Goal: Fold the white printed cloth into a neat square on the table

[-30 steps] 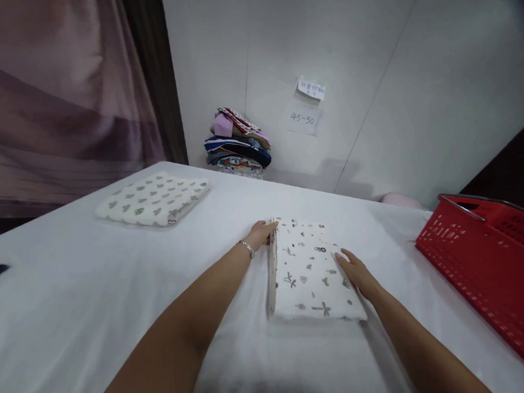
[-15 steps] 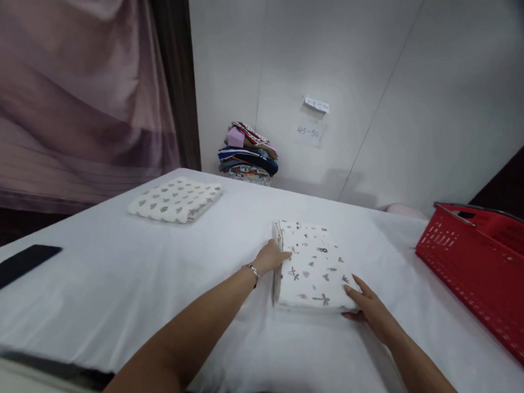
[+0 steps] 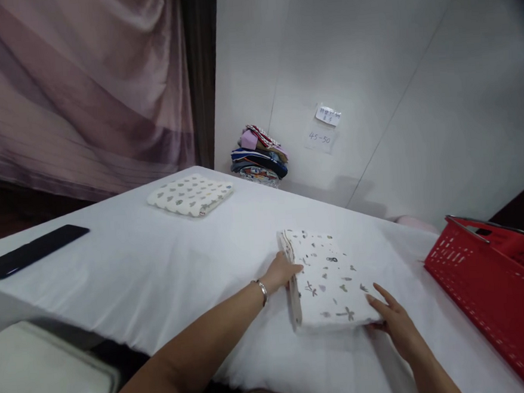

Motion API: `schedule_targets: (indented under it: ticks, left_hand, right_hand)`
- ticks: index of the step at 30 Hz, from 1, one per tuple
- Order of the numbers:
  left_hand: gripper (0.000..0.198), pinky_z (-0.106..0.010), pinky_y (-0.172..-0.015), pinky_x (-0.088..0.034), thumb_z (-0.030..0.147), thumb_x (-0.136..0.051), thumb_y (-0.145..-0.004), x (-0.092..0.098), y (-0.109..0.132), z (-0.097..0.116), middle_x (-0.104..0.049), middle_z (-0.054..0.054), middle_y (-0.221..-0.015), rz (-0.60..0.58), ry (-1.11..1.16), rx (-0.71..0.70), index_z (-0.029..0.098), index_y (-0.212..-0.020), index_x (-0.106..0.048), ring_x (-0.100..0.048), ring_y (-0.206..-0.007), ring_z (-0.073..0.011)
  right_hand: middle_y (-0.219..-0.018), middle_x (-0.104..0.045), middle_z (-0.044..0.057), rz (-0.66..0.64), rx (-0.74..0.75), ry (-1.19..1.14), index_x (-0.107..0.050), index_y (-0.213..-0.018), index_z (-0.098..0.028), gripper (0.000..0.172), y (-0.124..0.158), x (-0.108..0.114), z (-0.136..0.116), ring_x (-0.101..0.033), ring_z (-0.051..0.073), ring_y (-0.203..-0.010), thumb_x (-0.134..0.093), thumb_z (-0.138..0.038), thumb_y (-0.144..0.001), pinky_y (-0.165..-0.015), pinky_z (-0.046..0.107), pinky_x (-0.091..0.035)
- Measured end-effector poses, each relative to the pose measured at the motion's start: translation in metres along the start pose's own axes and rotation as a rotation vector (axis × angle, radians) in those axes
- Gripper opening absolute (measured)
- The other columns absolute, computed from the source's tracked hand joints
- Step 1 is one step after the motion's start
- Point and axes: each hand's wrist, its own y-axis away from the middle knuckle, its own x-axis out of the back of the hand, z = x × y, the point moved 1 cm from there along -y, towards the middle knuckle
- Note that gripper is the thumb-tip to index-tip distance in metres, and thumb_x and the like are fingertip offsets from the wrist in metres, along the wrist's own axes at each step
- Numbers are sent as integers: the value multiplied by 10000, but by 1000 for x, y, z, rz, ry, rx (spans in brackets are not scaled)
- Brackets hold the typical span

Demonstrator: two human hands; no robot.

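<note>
A folded white cloth [image 3: 325, 276] with small plant and animal prints lies on the white-covered table [image 3: 160, 275]. At its left folded edge, my left hand [image 3: 281, 272] grips it, thumb on top and fingers partly hidden at the side. The near right corner is held by my right hand [image 3: 394, 319], with fingers above and below the layers. Farther back on the left rests another folded cloth [image 3: 190, 194] with grey prints, touched by neither hand.
A red basket [image 3: 493, 288] stands at the right. On the left lies a black flat object [image 3: 32, 251]. Folded fabrics [image 3: 259, 156] are piled by the wall beyond the far edge. A pale rounded object [image 3: 45, 379] is at the lower left.
The view has shifted, so the table items appear farther right. Both hands keep their hold on the printed cloth, whose near edge looks slightly raised.
</note>
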Motion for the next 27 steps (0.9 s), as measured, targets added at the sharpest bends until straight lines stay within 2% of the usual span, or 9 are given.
schedule_targets:
  ticks: [6, 8, 9, 12, 15, 16, 18, 21, 27]
  left_hand:
    - [872, -299, -518, -521, 303, -740, -620, -28, 37, -14, -622, -133, -989, -236, 153, 106, 191, -1326, -241, -624, -604, -177]
    - [840, -293, -511, -512, 322, -722, -640, -27, 39, -17, -618, -121, -982, -268, 107, 95, 198, -1327, -253, -613, -570, -159]
    - [801, -286, -505, -502, 333, -704, -656, -22, 36, -17, -612, -121, -995, -246, 63, 66, 197, -1319, -277, -612, -575, -158]
    - [624, -262, -534, -476, 372, -631, -718, 1, 13, -10, -602, -114, -1033, -49, -92, -95, 179, -1260, -388, -615, -659, -164]
    - [448, -264, -726, -457, 392, -564, -769, 27, -21, 4, -602, -95, -1076, 225, -232, -220, 176, -1156, -502, -598, -879, -191]
    - [405, -269, -787, -435, 402, -543, -780, 31, -31, 9, -603, -91, -1092, 258, -295, -244, 179, -1119, -531, -576, -954, -203]
    - [348, -290, -839, -404, 435, -530, -776, 34, -49, 20, -624, -97, -1065, 254, -375, -236, 174, -997, -593, -556, -1000, -229]
    - [310, -323, -853, -393, 454, -588, -714, 23, -68, 34, -654, -118, -991, 187, -421, -223, 167, -821, -633, -563, -991, -271]
    - [242, -340, -844, -405, 231, -765, -450, 1, -89, 50, -680, -127, -874, 76, -494, -195, 175, -648, -636, -564, -1000, -325]
  right_hand:
    - [-802, -639, 27, 226, 4, -24, -458, -1278, -163, 833, -24, 45, 10, -574, 150, -635, -765, -414, -546, -507, 222, -498]
    - [-810, -633, 31, 252, -14, -42, -455, -1278, -145, 836, -28, 53, 16, -569, 138, -614, -770, -399, -547, -513, 215, -504]
    - [-815, -630, 30, 250, -17, -54, -437, -1291, -145, 849, -29, 55, 18, -571, 136, -607, -770, -395, -551, -522, 220, -512]
    - [-835, -629, 19, 227, -10, -89, -349, -1347, -177, 907, -26, 57, 25, -595, 141, -616, -766, -404, -574, -577, 245, -539]
    - [-835, -639, 11, 212, -26, -98, -292, -1375, -210, 929, -21, 55, 28, -618, 152, -647, -755, -417, -597, -633, 257, -550]
    - [-833, -641, 11, 204, -35, -100, -282, -1379, -213, 932, -19, 55, 28, -620, 153, -649, -752, -419, -602, -642, 257, -551]
    - [-815, -641, 9, 193, -51, -104, -269, -1384, -207, 942, -17, 53, 26, -617, 151, -632, -751, -422, -604, -640, 256, -550]
    - [-797, -632, 7, 194, -54, -93, -276, -1381, -189, 946, -15, 49, 21, -607, 147, -615, -751, -424, -598, -621, 252, -545]
    - [-944, -635, 60, 221, -35, -46, -299, -1377, -165, 931, -15, 39, 13, -628, 189, -764, -744, -404, -594, -643, 253, -539]
